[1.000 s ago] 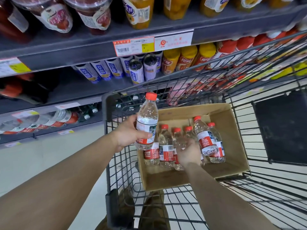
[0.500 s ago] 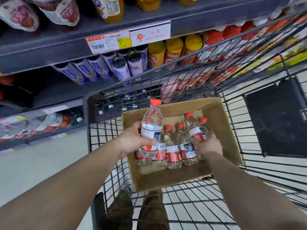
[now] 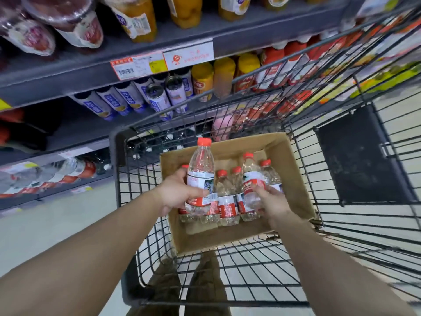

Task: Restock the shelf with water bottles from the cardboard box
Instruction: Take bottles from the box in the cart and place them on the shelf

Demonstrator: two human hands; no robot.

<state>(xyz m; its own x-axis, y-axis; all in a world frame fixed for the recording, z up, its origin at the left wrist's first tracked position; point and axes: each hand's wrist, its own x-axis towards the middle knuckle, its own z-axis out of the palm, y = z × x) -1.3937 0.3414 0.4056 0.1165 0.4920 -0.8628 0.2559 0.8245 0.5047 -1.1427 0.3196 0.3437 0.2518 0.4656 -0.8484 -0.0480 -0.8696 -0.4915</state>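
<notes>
Over the cardboard box (image 3: 282, 156), right hand (image 3: 272, 201) has lifted a water bottle (image 3: 251, 185).

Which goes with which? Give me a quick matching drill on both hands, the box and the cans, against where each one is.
Things:
1. left hand
2. right hand
3. cardboard box
4. blue-label cans

Places:
A. lying on a shelf
B. holding a bottle raised above the box
C. sitting in the cart
D. gripping a bottle down inside the box

Pairs: 1-B, 2-D, 3-C, 4-A
</notes>
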